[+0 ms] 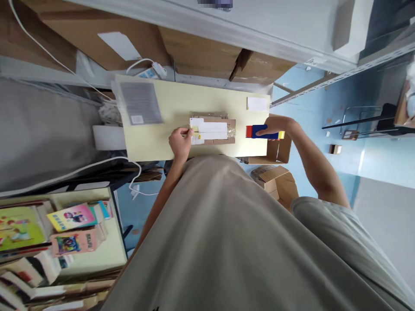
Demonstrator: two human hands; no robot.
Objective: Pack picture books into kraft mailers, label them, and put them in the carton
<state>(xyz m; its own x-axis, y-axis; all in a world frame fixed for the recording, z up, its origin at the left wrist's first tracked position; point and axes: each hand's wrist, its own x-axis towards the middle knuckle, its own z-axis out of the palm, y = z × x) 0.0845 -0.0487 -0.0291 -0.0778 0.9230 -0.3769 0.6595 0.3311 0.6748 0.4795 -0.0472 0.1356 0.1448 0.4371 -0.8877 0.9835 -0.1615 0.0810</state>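
Observation:
On the pale yellow table (173, 99) lies a flat brown cardboard piece (231, 122) with a flat white carton (214, 128) on it. Shiny clear plastic or tape shows at its right end and along its far edge. My left hand (180, 141) pinches the carton's left edge, with fingers pressed together. Off to the right, my right hand (276, 125) grips a blue oblong object (257, 130) with a red end and a yellow end. It is held over the table's right edge, apart from the carton; its exact kind cannot be told.
A stack in clear plastic (141, 103) lies at the table's left, a white card (257, 103) at its far right. Large cardboard boxes (201, 52) stand behind, under a metal shelf (259, 32). An open carton (282, 151) sits below the right edge. Books (74, 217) fill a lower-left table.

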